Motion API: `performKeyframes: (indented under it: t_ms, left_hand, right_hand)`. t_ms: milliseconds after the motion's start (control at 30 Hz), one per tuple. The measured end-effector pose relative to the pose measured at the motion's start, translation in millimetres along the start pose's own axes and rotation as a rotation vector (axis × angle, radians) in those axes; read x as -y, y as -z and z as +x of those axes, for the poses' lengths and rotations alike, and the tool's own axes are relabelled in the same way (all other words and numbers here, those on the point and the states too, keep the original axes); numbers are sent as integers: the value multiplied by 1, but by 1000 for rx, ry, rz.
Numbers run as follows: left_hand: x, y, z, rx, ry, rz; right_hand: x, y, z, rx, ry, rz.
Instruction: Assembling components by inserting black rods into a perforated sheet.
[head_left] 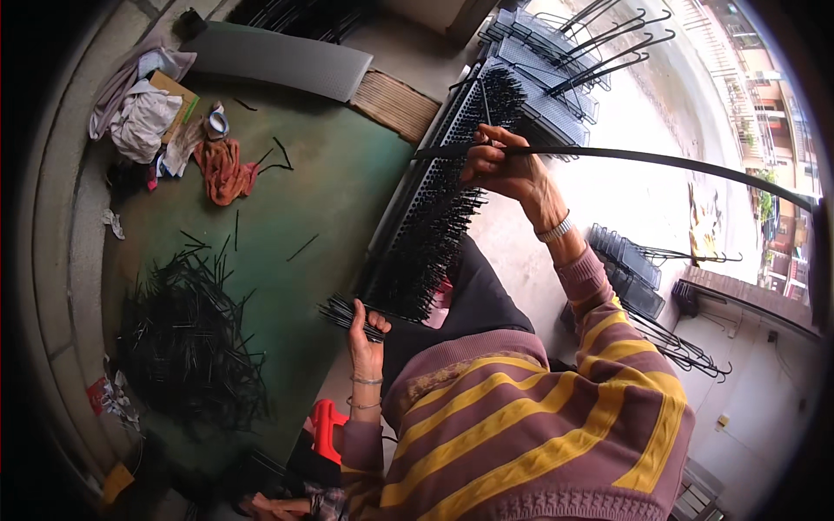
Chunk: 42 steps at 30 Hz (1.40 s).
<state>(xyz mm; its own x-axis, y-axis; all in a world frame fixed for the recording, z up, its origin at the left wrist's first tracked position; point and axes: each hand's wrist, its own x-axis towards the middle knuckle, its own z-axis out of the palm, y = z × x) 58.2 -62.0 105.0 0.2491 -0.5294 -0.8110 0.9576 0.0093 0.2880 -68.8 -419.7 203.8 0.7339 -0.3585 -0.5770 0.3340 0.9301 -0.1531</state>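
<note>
A long black perforated tray (380, 247) lies slantwise before me, partly over my lap, with many thin black sticks (417, 260) standing out of it. My left hand (365, 330) is closed round a bundle of thin black sticks (337, 311) at the tray's near end. Farther along, my right hand (506, 165) is over the tray with its fingers pinched together. A single thin stick (486, 102) sticks up from those fingertips. A long black band (660, 160) crosses the right hand from the right; whether it touches the hand I cannot tell.
A loose heap of black sticks (191, 334) covers part of the green table (295, 217) on the left. Rags (228, 172) and a tape roll (217, 124) lie beyond. Black mesh racks with hooked rods (543, 74) stand far right. Another person's hand (276, 505) shows at the lower edge.
</note>
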Motion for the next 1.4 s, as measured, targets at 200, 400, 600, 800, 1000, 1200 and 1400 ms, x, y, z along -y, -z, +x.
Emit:
performKeyframes:
  t_ms: [200,400,600,800,1000,1200,1400]
  left_hand:
    - [31,-76,63,-78,10,304]
    - [28,-146,174,-172,2,333]
    - [21,-176,221,-210,64,298]
    - [14,-184,223,-286,6,255]
    - [-5,-252,210,-185,-82,243]
    - [-34,-331,241,-43,-145,219]
    - [-74,-415,287,-33,-180,131]
  right_hand:
    - [109,70,-40,52,39,-7]
    - [183,125,-78,-12,98,-122]
    - [227,169,-119,-221,142,-391]
    - [261,194,-135,-286,50,-524]
    - [289,219,-109,-371,-107,-557]
    - [314,213,-59,-335,-174,-561]
    - [362,204,-5,-398,-271,-645]
